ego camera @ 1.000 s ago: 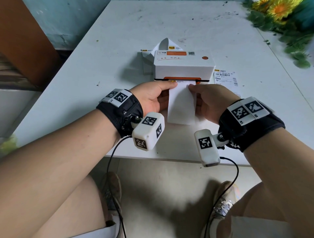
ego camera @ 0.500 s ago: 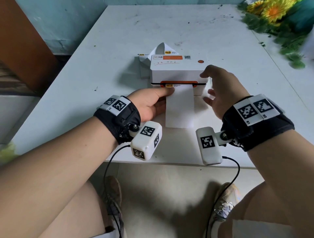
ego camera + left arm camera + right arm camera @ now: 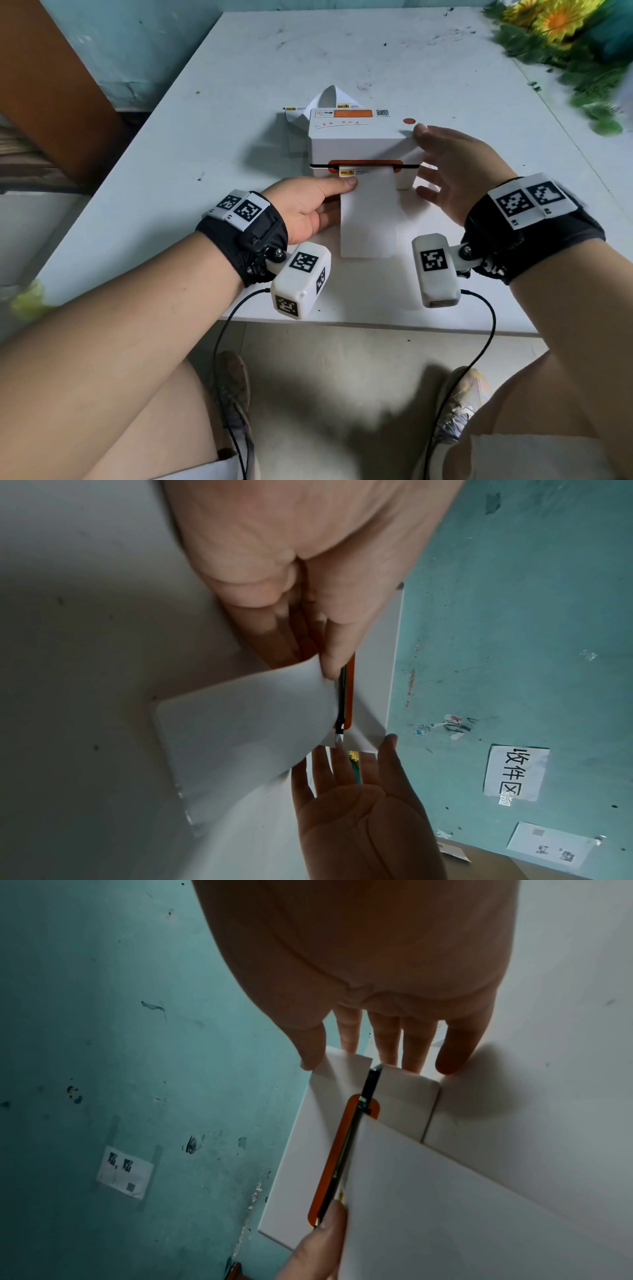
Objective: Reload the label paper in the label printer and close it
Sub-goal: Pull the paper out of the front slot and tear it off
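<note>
The white label printer (image 3: 363, 140) sits mid-table with its lid down and an orange trim around the front slot. A blank strip of label paper (image 3: 370, 219) hangs out of the slot onto the table. My left hand (image 3: 339, 198) pinches the strip's left edge just below the slot, thumb on top. In the left wrist view the thumb (image 3: 329, 653) presses the paper (image 3: 240, 737) against the fingers beneath. My right hand (image 3: 424, 161) is spread at the printer's right side, thumb by the top right corner, holding nothing. Its straight fingers (image 3: 414, 1047) reach along the printer (image 3: 308, 1150).
A folded stack of labels (image 3: 308, 113) lies behind the printer's left rear. Artificial flowers (image 3: 565, 31) fill the far right corner. The white table (image 3: 171, 171) has its front edge just below my wrists. A brown panel stands at the left.
My right hand let go of the paper's right edge and moved up to the printer's right side with fingers spread. The left hand kept its pinch on the strip.
</note>
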### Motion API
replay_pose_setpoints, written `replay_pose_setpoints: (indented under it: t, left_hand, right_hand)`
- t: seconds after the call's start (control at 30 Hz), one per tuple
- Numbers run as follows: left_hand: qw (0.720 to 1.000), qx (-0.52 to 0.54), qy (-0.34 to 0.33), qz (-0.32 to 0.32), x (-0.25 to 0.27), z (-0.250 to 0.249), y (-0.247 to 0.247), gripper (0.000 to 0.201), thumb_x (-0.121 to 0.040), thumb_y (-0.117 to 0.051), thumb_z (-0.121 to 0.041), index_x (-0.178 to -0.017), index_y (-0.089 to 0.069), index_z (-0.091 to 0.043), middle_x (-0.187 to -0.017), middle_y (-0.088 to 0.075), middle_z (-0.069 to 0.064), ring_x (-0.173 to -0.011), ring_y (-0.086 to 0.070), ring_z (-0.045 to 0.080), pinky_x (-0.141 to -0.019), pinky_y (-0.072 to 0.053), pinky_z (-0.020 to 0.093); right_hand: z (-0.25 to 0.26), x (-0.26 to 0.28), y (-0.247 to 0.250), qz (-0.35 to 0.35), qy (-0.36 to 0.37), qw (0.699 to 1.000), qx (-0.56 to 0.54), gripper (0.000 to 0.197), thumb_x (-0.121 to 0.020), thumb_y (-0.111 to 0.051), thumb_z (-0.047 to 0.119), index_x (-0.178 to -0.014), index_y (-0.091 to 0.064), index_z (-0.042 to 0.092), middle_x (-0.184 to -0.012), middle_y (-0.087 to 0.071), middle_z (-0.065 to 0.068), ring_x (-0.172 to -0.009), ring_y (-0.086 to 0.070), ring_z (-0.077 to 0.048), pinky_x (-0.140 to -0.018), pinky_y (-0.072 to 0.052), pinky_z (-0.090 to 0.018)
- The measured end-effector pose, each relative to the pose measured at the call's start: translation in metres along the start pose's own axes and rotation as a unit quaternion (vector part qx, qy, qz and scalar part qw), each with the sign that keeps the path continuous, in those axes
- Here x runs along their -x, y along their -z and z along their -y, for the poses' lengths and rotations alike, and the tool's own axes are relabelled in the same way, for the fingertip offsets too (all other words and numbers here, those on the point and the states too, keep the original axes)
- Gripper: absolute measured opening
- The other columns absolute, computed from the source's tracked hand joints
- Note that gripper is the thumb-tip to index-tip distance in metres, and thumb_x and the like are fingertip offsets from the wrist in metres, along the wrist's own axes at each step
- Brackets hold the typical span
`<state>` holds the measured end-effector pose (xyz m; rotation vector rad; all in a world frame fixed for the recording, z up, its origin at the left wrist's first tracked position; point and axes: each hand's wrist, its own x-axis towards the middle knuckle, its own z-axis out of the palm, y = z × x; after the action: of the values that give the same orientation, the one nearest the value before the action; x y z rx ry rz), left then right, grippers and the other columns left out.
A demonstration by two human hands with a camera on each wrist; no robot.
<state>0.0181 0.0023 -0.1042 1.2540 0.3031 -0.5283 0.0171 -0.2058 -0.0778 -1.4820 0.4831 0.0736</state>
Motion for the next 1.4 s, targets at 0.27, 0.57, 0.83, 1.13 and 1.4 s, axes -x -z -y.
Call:
replay_pose_setpoints:
  t: [0.27,0.57,0.83,1.13,1.4]
  left_hand:
    - [1.000,0.006,0.001,-0.008,-0.003,0.001,0.000,0.014,-0.096,-0.072,-0.001,-0.106,-0.073,-0.011,-0.099,-0.079,0.007,-0.075,-0.078,0.014,-0.070,-0.067,0.028]
    - [1.000,0.007,0.003,-0.023,0.003,-0.001,-0.002,0.015,-0.096,-0.072,-0.002,-0.106,-0.072,-0.013,-0.090,-0.080,0.005,-0.065,-0.078,0.013,-0.059,-0.064,0.027]
    - [0.999,0.015,0.007,-0.036,0.011,-0.006,-0.003,0.018,-0.095,-0.077,-0.014,-0.111,-0.068,-0.016,-0.093,-0.076,0.004,-0.071,-0.075,0.015,-0.062,-0.066,0.027]
    - [0.984,-0.025,-0.022,-0.177,0.004,-0.032,0.019,0.065,-0.073,-0.079,-0.076,-0.105,-0.065,-0.021,-0.085,-0.050,0.001,-0.063,-0.064,0.020,-0.070,-0.067,0.044]
    - [0.986,-0.074,-0.036,-0.143,-0.002,-0.034,0.021,0.053,-0.078,-0.084,-0.061,-0.113,-0.073,-0.023,-0.094,-0.062,0.001,-0.067,-0.063,0.016,-0.072,-0.066,0.037]
  right_hand:
    - [0.000,0.003,-0.003,-0.011,0.009,1.000,0.008,0.027,-0.099,-0.077,0.045,-0.121,-0.077,0.030,-0.138,-0.077,-0.001,-0.132,-0.070,-0.025,-0.109,-0.053,-0.047]
    - [-0.002,0.008,-0.005,-0.020,0.021,1.000,0.012,0.014,-0.105,-0.071,0.034,-0.118,-0.074,0.029,-0.129,-0.079,-0.001,-0.125,-0.073,-0.022,-0.084,-0.047,-0.037]
    - [-0.003,0.001,-0.006,-0.023,0.011,1.000,0.006,0.031,-0.102,-0.073,0.038,-0.132,-0.074,0.028,-0.131,-0.078,0.001,-0.135,-0.068,-0.025,-0.080,-0.049,-0.037]
    - [-0.004,-0.004,-0.005,-0.021,0.005,1.000,-0.008,0.032,-0.103,-0.072,0.034,-0.135,-0.070,0.027,-0.133,-0.078,0.000,-0.127,-0.072,-0.022,-0.089,-0.051,-0.040]
    - [-0.009,-0.008,-0.004,-0.014,0.021,0.999,0.031,0.014,-0.107,-0.065,0.036,-0.115,-0.069,0.026,-0.119,-0.077,-0.006,-0.101,-0.067,-0.021,-0.086,-0.050,-0.039]
